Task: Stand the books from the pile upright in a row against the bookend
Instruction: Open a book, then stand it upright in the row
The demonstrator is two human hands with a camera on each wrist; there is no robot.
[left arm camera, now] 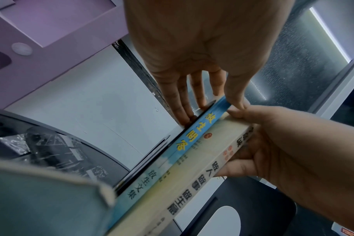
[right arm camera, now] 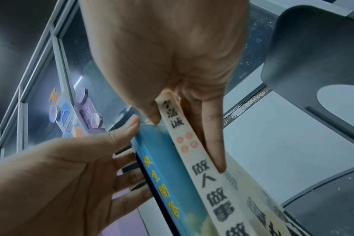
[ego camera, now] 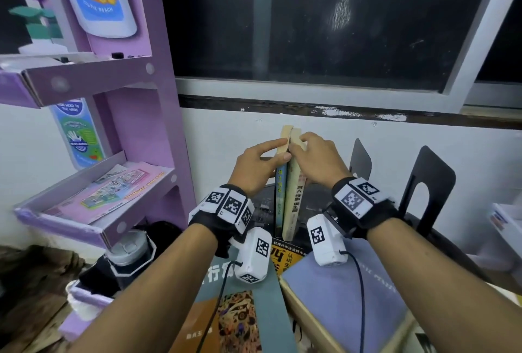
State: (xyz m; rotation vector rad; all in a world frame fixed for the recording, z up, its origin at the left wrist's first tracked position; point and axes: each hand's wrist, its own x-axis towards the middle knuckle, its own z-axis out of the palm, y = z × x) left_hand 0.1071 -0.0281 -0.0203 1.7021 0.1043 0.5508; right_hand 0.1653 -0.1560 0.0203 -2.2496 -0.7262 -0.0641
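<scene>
Two books stand upright, spines toward me. My left hand (ego camera: 278, 149) pinches the blue-spined book (ego camera: 281, 197): its thumb sits on the top of the spine, and its fingers (left arm camera: 184, 110) lie flat against a black bookend plate (left arm camera: 150, 158) on the book's left side. To the right my right hand (ego camera: 299, 145) grips the top of the cream-spined book (ego camera: 293, 203), thumb on its left side and fingers on its right cover (right arm camera: 214, 148). The cream book (right arm camera: 208, 175) leans against the blue book (right arm camera: 162, 167). The pile lies flat in front: a grey-green book (ego camera: 262, 310), a lilac book (ego camera: 344, 296), a black-and-yellow book (ego camera: 285, 256).
Two more black bookends (ego camera: 358, 160) (ego camera: 432, 183) stand to the right of the books. A purple cardboard shelf rack (ego camera: 135, 132) rises close on the left, with a lidded flask (ego camera: 127, 253) below it. A white wall and a dark window (ego camera: 310, 27) are behind.
</scene>
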